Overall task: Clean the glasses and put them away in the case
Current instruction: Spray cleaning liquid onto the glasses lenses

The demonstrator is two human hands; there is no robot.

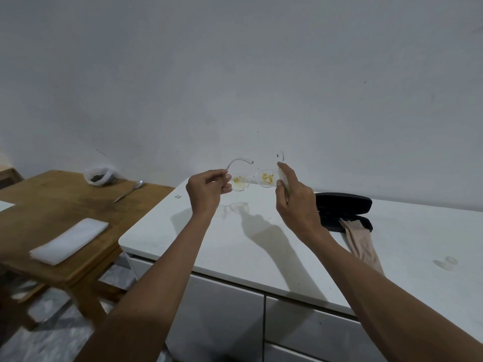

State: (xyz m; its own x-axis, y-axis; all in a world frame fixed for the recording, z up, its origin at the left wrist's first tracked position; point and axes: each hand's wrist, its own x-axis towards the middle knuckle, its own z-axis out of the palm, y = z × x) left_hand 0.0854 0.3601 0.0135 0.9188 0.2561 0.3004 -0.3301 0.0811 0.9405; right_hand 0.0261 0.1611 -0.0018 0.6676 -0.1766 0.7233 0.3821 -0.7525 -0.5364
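Plain grey wall behind, white countertop (261, 246) below, brown wooden side table (60, 202) to the left. Clear-framed plastic glasses (252, 178) held up in the air above the countertop, both lenses smeared with yellow-orange residue, temples unfolded. Left hand (206, 192) closed in a pinch on the left temple near the hinge. Right hand (295, 202) partly curled at the right lens edge, pinching something small and whitish (wipe or tissue, hard to tell) against the frame. Black hard glasses case (345, 211) lying open on the countertop, to the right of the hands, with a beige cleaning cloth (360, 241) trailing out of it.

Risks, judged: thin pinch on one temple, so possible twist or slip once rubbing pressure starts; residue likely to smear rather than lift; possible scratching if gritty.

Unclear: right-hand contents, inside of the case, contents of the crumpled clear plastic bag (99, 175) beside the metal spoon (129, 190), small clear bits at the countertop's right end.
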